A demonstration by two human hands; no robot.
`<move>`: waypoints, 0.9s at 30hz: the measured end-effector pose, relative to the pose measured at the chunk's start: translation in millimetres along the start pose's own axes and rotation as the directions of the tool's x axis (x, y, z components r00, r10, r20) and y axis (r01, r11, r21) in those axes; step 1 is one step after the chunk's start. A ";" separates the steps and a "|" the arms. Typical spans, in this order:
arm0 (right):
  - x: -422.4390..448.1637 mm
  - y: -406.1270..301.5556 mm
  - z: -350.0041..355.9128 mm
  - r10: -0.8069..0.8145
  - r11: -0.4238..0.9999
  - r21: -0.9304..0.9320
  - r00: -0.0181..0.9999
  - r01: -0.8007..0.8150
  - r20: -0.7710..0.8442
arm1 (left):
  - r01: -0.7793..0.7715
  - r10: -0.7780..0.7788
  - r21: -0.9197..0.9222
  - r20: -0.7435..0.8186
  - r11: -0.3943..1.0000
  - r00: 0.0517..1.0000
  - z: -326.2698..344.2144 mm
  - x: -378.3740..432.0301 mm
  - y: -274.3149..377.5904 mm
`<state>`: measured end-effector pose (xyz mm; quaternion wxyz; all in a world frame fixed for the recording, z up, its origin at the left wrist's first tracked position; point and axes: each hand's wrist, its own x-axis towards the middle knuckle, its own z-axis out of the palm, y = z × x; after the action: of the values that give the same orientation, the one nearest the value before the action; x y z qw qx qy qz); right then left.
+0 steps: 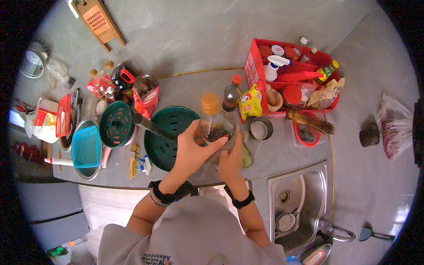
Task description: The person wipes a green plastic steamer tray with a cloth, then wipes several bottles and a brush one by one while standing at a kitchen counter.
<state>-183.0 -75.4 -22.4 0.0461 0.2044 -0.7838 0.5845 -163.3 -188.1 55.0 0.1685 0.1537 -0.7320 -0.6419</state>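
Note:
Held up over the counter in both hands is a clear plastic bottle (214, 130) with an orange cap and dark contents. My left hand (195, 149) grips its left side, thumb across the front. My right hand (231, 159) holds it from the right, fingers along its side and lower part. Behind my left hand lies a dark green slotted plastic basket (165, 132) with a black handle reaching over it. A red-capped bottle (231, 96) of dark liquid stands behind the hands, beside a yellow packet (250, 102). Something pale green (247, 157) lies close to my right hand, partly hidden.
A red divided box (255, 66) of jars and bottles stands at the back right, with a metal cup (261, 128) before it. A steel sink (276, 185) is at the lower right. Blue basket (85, 147), green strainer (116, 124) and brushes (134, 160) lie left.

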 end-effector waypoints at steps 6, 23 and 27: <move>2.6 -21.5 -13.5 0.147 0.951 0.244 0.972 -0.191 0.186 | 0.085 -0.074 -0.057 0.173 0.995 0.982 -25.4 -15.4 9.7; 10.2 -87.8 -13.8 0.178 0.980 0.047 0.962 -0.192 0.207 | -0.021 -0.006 0.076 0.331 0.997 0.944 -68.9 -31.7 9.4; 1.9 -75.7 -6.4 0.168 0.981 0.073 0.979 -0.177 0.114 | -0.095 0.069 0.095 0.244 0.991 0.967 -64.6 -33.0 5.2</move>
<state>-157.5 -87.5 48.1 -0.0557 0.1684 -0.7752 0.6063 -105.1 -230.2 66.2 0.0967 0.0530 -0.7859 -0.6085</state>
